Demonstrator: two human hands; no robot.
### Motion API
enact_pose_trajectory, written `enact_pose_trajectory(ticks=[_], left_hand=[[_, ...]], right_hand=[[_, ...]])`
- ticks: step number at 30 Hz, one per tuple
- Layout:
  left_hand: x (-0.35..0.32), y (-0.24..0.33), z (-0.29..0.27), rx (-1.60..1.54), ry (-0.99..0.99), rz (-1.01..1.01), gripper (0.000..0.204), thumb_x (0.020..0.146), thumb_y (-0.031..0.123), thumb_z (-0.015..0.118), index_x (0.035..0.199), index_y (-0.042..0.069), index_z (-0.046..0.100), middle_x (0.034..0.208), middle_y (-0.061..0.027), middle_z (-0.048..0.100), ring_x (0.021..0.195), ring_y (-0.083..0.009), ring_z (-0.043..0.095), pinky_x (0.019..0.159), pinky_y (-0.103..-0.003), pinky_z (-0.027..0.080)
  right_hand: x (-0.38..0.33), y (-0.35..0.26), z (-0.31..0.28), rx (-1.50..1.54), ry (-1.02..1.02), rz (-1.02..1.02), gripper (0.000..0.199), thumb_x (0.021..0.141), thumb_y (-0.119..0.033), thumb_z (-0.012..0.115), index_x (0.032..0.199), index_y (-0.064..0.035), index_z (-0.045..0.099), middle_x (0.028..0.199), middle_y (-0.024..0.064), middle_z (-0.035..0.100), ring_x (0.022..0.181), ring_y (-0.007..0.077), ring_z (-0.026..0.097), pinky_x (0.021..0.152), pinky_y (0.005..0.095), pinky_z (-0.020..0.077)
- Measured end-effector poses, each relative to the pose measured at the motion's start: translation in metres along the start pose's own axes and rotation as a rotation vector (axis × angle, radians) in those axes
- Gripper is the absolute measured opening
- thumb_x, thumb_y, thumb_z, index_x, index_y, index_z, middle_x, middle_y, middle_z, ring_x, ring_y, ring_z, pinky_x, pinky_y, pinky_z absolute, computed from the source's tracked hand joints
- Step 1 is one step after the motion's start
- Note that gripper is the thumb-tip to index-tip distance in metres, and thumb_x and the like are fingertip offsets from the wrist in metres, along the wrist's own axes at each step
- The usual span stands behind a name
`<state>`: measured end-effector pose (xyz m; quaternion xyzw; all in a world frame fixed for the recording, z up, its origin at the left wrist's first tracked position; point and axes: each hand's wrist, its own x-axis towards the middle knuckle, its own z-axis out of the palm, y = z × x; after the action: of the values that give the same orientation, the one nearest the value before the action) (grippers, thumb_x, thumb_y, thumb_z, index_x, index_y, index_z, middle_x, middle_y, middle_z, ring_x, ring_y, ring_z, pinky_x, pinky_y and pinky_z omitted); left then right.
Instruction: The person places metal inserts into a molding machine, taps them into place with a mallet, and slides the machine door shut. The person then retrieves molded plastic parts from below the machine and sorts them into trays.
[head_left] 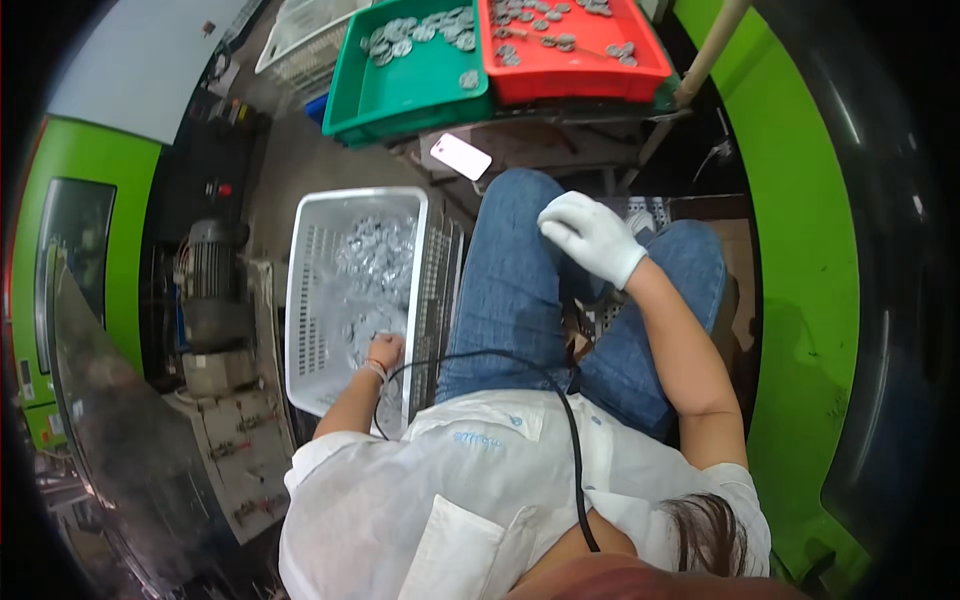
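Observation:
My bare left hand (pixel 386 349) is inside a white plastic basket (pixel 299 345), near its right wall. Its fingers are curled down, and what they hold, if anything, is hidden. Small grey parts (pixel 378 250) lie heaped in clear plastic in the basket, next to and beyond that hand. My right hand (pixel 592 238), in a white glove, is over my lap between the knees. Its fingers are bent and pressed together, and their undersides do not show, so anything in them stays out of sight.
Ahead stand a green tray (pixel 405 115) and a red tray (pixel 580 88), both with grey round parts. A white phone (pixel 461 156) lies on the near edge below them. Green machine panels (pixel 800 250) flank me. A black cable (pixel 570 420) crosses my shirt.

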<state>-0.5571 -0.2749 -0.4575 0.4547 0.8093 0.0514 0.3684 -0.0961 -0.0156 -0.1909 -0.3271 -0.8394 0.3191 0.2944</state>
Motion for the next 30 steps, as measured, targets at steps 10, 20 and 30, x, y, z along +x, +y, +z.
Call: enact_pose_trajectory(ticks=[10,20,30], left_hand=[[-0.019,0.053,-0.037,-0.124,-0.152,-0.173,0.041,0.086,0.043,0.057,0.087,0.003,0.066,0.069,-0.0086,0.065,0.055,-0.0174,0.061,0.053,-0.032,0.05],[-0.023,0.139,-0.095,0.539,-0.097,0.184,0.035,0.089,0.036,0.056,0.095,0.003,0.066,0.089,-0.0196,0.067,0.081,-0.0369,0.065,0.071,-0.044,0.051],[0.018,0.584,-0.214,0.32,0.502,1.328,0.02,0.086,0.001,0.059,0.107,0.001,0.06,0.094,-0.0141,0.063,0.081,-0.0263,0.064,0.072,-0.033,0.05]], right_hand=[[0.068,0.004,-0.052,-0.42,-0.165,0.099,0.019,0.087,-0.025,0.053,0.089,-0.0119,0.067,0.094,0.0129,0.062,0.092,0.0327,0.062,0.081,0.0437,0.0502],[0.073,0.053,-0.051,-0.308,-0.118,0.173,0.022,0.088,-0.021,0.047,0.088,-0.0106,0.066,0.094,0.0146,0.062,0.092,0.0334,0.062,0.081,0.0449,0.049],[0.081,0.064,-0.033,-0.296,-0.25,0.212,0.023,0.084,-0.02,0.05,0.088,-0.0068,0.069,0.09,0.0177,0.065,0.087,0.0346,0.065,0.079,0.0454,0.0507]])
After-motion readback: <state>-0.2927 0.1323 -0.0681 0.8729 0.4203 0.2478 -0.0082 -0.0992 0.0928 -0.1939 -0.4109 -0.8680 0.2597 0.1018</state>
